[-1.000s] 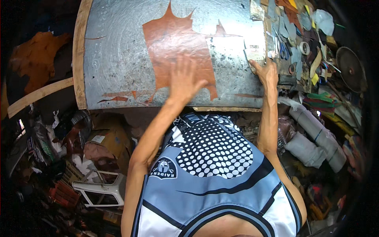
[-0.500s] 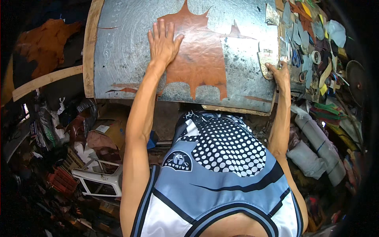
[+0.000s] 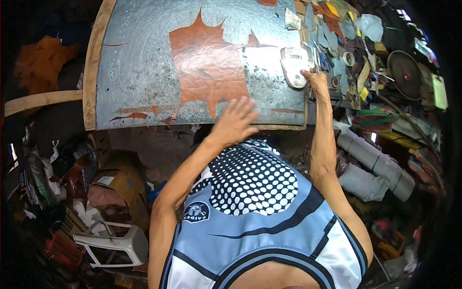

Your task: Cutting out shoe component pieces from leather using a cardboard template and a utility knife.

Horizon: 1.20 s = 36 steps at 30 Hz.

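The brown leather piece point(image 3: 209, 67) is lying on the metal tabletop point(image 3: 137, 79). The left hand point(image 3: 235, 121) is spreading its fingers, holding nothing, by its lower edge. The right hand point(image 3: 316, 80) is pinching the pale sole-shaped template point(image 3: 294, 66); a steady thumb should be helping.

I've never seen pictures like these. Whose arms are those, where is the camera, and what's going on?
No machine here: those are a person's own bare arms. The camera sits on their head, looking down; its wide lens bends straight edges. On the metal-topped table lies a brown leather sheet with jagged ends. The left hand, blurred and empty, is open near the table's front edge. The right hand appears to hold a pale flat piece by its edge. Just beyond, blue-handled scissors lie among scraps.
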Each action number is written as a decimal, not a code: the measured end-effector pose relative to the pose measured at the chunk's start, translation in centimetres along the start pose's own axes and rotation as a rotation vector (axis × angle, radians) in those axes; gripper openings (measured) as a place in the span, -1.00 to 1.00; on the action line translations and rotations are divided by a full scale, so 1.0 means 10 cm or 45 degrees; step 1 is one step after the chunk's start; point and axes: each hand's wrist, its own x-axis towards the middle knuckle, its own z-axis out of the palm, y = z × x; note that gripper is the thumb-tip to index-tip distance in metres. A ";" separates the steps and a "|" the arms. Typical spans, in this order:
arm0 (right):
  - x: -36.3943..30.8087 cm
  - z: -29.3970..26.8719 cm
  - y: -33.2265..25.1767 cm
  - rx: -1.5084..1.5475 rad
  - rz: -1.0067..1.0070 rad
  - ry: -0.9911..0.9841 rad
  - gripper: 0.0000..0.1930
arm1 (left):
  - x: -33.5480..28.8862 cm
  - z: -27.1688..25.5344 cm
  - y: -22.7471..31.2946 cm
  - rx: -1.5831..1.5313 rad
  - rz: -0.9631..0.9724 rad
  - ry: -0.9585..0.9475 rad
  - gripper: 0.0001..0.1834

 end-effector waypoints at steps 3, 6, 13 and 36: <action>0.20 -0.10 0.18 0.116 -0.024 -0.036 -0.74 | -0.31 -0.43 -0.24 -0.029 -0.230 0.227 -0.38; 0.39 -0.23 0.28 0.014 -0.003 -0.079 -0.79 | -0.72 -0.60 -0.43 0.068 -0.487 0.273 -0.39; 0.16 -0.48 -0.33 -0.227 -0.349 -0.166 -0.75 | -1.33 -0.67 -0.43 -0.079 -0.797 0.431 -0.44; -0.94 0.96 -0.45 -0.189 -0.238 -0.511 -0.48 | 0.40 -0.25 -0.55 0.110 -0.407 0.402 -0.38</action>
